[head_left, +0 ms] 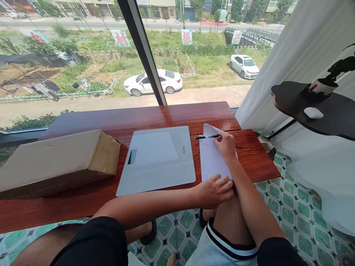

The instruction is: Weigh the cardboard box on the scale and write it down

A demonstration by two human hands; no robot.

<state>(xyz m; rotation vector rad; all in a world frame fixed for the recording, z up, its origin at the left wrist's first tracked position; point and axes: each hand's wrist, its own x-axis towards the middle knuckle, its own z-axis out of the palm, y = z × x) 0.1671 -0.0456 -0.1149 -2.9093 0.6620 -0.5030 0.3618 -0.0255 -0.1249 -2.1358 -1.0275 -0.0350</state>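
Observation:
A white sheet of paper (210,159) with faint printed lines lies at the right part of the red-brown wooden table, its far corner curling up. Over its upper part, my right hand (226,146) pinches the end of a black pen (205,137), which points left and lies nearly level above the sheet. My left hand (215,192) rests across the sheet's near edge, fingers apart, holding nothing I can see. Just left of the paper is a flat, pale grey bathroom scale (158,162) with a small dark display.
A long cardboard box (58,159) takes up the table's left side. Beyond the table (144,116) stands a window with a dark frame post (148,55). At right, a dark shelf (294,98) carries a potted plant and a white computer mouse (313,113), beside white curtains (271,74).

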